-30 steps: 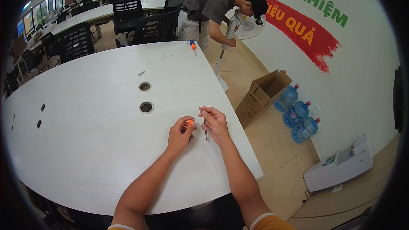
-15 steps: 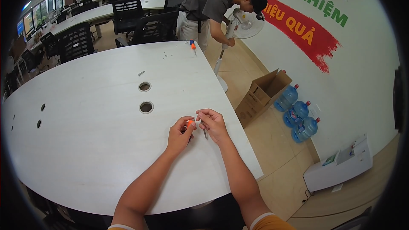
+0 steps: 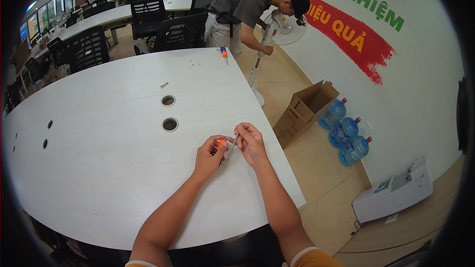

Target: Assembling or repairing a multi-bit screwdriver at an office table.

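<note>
White table [image 3: 99, 168] carries both hands near its right edge; left hand [image 3: 210, 154] pinches an orange-handled screwdriver [image 3: 221, 143]; right hand [image 3: 251, 143] pinches its shaft [image 3: 236, 140]; best grip firmly, aligned.

Tabletop [image 3: 99, 168]: smooth white laminate, matt with faint sheen. Screwdriver [image 3: 221, 144] in left hand [image 3: 210, 154]: glossy orange plastic handle; thin shaft [image 3: 236, 140] at right hand [image 3: 251, 143], dull grey metal. Cable grommets [image 3: 169, 124], 11 o'clock of the hands: grey plastic rims. Box [image 3: 302, 111], 2 o'clock: brown corrugated cardboard, matt. Water bottles [image 3: 346, 136], 3 o'clock: translucent blue plastic, glossy. Floor [image 3: 316, 178]: polished beige tile.
</note>
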Demonstrator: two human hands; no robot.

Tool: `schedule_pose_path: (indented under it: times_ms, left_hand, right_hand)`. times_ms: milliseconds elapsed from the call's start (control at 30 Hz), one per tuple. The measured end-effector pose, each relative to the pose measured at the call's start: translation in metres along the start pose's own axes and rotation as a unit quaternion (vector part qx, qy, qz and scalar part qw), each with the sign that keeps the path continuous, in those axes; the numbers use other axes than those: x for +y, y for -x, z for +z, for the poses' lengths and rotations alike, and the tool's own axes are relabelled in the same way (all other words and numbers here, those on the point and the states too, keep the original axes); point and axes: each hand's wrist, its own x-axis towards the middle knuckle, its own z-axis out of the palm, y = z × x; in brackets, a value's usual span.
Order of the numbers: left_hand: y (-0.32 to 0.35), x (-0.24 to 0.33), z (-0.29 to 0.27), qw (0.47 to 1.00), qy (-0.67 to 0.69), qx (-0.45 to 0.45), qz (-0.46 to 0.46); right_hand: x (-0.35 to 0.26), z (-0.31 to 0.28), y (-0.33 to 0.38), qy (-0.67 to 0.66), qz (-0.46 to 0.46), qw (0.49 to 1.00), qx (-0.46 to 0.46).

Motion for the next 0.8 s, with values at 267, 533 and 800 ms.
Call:
schedule_pose_path:
  times_ms: [267,533,800]
  left_hand:
    - [-0.001,0.001,-0.001,1.0,-0.004,-0.006,-0.003]
    - [0.0,0.003,0.0,1.0,0.025,0.004,-0.01]
    - [-0.001,0.005,0.006,0.999,0.034,0.005,-0.019]
  right_hand:
    - [0.0,-0.005,-0.003,-0.032,0.0,0.999,-0.02]
    - [-0.002,0.002,-0.001,-0.003,0.0,1.0,-0.02]
    - [0.0,-0.009,-0.001,0.078,-0.008,0.997,0.014]
